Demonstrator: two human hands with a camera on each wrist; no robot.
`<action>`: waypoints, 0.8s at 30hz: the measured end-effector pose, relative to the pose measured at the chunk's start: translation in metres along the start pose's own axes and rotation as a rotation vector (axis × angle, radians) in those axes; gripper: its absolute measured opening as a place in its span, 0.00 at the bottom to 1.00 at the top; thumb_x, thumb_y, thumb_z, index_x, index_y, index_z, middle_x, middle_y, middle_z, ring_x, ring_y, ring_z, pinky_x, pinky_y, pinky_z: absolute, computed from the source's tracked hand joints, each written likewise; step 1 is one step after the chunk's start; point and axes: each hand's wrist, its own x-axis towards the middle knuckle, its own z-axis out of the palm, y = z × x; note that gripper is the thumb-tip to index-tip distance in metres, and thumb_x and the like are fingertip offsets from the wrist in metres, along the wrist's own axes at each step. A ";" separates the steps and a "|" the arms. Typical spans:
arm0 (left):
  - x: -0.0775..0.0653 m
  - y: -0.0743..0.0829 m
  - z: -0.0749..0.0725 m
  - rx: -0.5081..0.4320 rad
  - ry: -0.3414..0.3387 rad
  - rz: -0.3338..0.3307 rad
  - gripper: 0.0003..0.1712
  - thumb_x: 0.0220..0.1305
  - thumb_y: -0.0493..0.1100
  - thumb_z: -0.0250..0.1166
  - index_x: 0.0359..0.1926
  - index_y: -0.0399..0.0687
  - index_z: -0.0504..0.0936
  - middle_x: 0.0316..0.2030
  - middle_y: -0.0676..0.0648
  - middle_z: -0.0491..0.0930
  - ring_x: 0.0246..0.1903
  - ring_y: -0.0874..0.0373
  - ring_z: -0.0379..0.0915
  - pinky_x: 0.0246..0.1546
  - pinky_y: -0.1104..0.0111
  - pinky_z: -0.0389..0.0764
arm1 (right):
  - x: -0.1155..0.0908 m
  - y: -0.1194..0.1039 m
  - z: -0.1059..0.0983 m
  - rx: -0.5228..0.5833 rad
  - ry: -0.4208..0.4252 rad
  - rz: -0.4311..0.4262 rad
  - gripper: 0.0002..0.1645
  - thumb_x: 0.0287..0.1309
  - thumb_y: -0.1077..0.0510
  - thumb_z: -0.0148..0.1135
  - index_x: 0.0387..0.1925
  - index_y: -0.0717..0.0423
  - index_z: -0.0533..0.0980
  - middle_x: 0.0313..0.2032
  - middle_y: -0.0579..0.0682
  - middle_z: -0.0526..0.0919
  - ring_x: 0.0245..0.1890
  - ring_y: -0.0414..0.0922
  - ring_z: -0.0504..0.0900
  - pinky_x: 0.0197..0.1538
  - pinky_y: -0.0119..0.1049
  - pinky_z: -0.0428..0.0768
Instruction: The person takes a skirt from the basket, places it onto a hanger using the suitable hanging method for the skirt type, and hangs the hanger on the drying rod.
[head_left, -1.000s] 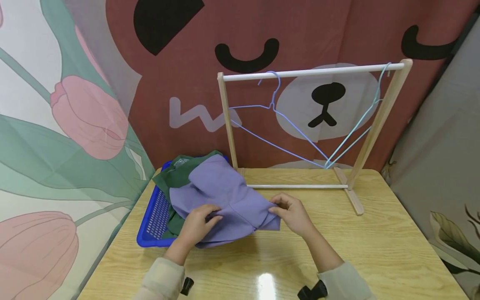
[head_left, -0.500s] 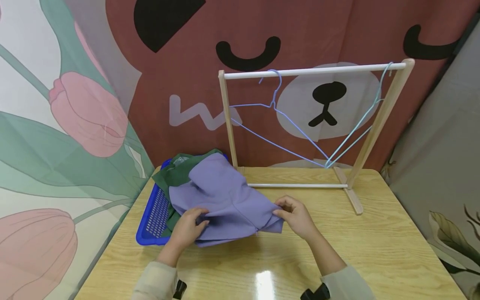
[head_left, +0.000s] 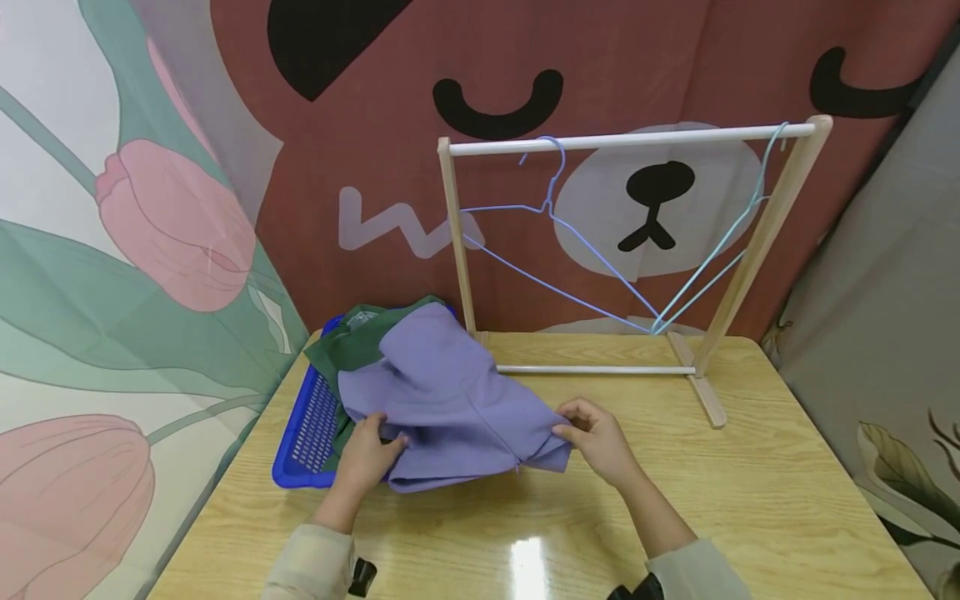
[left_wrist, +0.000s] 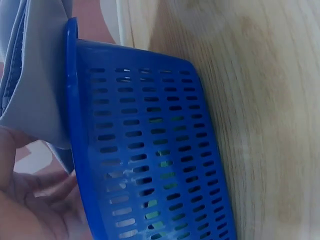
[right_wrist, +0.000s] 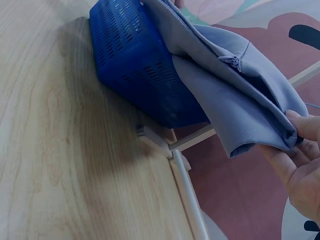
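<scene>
Wood-grain tabletop, blue basket on its left, purple garment draped over that and green cloth. I'd guess the purple one's light, floppy, not slippery, hardly fragile; grab it by the edges. My right hand pinches its right corner; my left hand touches the near-left edge, can't tell if gripping.

With the cloth as clock centre, bare worktop at 5 to 6 o'clock, between the left hand at 8 and the right hand at 3, leaves room to pass. The basket blocks low travel at 9. From 12 to 2 stands the rack, its opening crossed by hangers; a curtain hangs behind.
</scene>
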 end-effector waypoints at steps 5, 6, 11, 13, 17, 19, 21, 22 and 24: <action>0.005 0.001 0.005 -0.094 -0.064 0.017 0.33 0.54 0.41 0.63 0.58 0.28 0.64 0.41 0.32 0.77 0.43 0.39 0.73 0.43 0.50 0.73 | -0.002 0.002 0.000 0.034 0.006 0.019 0.11 0.49 0.72 0.60 0.36 0.73 0.73 0.31 0.60 0.79 0.25 0.34 0.74 0.29 0.28 0.78; 0.005 0.002 0.006 -0.100 -0.067 0.026 0.33 0.53 0.40 0.64 0.57 0.28 0.64 0.41 0.32 0.77 0.43 0.39 0.73 0.43 0.50 0.73 | -0.002 0.004 -0.001 0.038 0.006 0.021 0.10 0.49 0.72 0.60 0.36 0.74 0.73 0.31 0.60 0.79 0.25 0.34 0.74 0.29 0.28 0.78; 0.006 0.004 0.010 -0.092 -0.030 0.081 0.31 0.46 0.33 0.66 0.54 0.26 0.68 0.40 0.29 0.77 0.42 0.38 0.73 0.44 0.50 0.73 | -0.003 0.008 -0.001 0.045 0.002 0.040 0.11 0.50 0.71 0.60 0.37 0.73 0.72 0.31 0.60 0.80 0.25 0.34 0.74 0.29 0.28 0.78; 0.006 0.005 0.011 -0.093 0.007 0.103 0.30 0.44 0.31 0.66 0.51 0.26 0.70 0.38 0.30 0.78 0.41 0.39 0.74 0.43 0.51 0.74 | -0.003 0.009 0.000 0.045 0.007 0.051 0.11 0.50 0.71 0.60 0.37 0.72 0.72 0.31 0.60 0.79 0.25 0.34 0.74 0.29 0.28 0.78; 0.004 0.008 0.010 -0.148 0.074 0.115 0.24 0.43 0.28 0.65 0.47 0.28 0.75 0.37 0.33 0.78 0.37 0.43 0.75 0.40 0.54 0.76 | -0.002 0.010 -0.001 0.035 0.033 0.059 0.10 0.49 0.73 0.60 0.36 0.73 0.73 0.31 0.60 0.79 0.26 0.34 0.75 0.30 0.28 0.78; 0.003 0.010 0.008 -0.180 0.109 0.124 0.22 0.44 0.28 0.65 0.45 0.30 0.77 0.36 0.34 0.78 0.36 0.45 0.75 0.38 0.56 0.76 | -0.001 0.010 -0.002 0.033 0.050 0.066 0.10 0.49 0.73 0.60 0.36 0.73 0.73 0.31 0.60 0.79 0.26 0.34 0.75 0.30 0.28 0.78; 0.002 0.014 0.007 -0.198 0.137 0.125 0.21 0.45 0.28 0.65 0.44 0.31 0.78 0.35 0.36 0.78 0.34 0.48 0.74 0.36 0.59 0.76 | 0.000 0.010 -0.004 0.027 0.063 0.067 0.09 0.49 0.73 0.60 0.35 0.72 0.73 0.31 0.60 0.79 0.26 0.34 0.75 0.30 0.28 0.78; 0.002 0.015 0.006 -0.203 0.152 0.130 0.20 0.45 0.28 0.65 0.44 0.32 0.78 0.35 0.37 0.78 0.34 0.49 0.74 0.35 0.60 0.76 | 0.001 0.010 -0.005 0.028 0.070 0.067 0.10 0.49 0.73 0.60 0.36 0.73 0.73 0.31 0.60 0.79 0.26 0.34 0.75 0.30 0.27 0.78; 0.001 0.019 0.005 -0.201 0.185 0.143 0.19 0.45 0.28 0.65 0.43 0.33 0.78 0.35 0.37 0.77 0.33 0.49 0.74 0.34 0.60 0.75 | 0.001 0.010 -0.007 0.018 0.082 0.070 0.10 0.49 0.73 0.60 0.36 0.72 0.73 0.32 0.60 0.79 0.26 0.33 0.75 0.30 0.27 0.78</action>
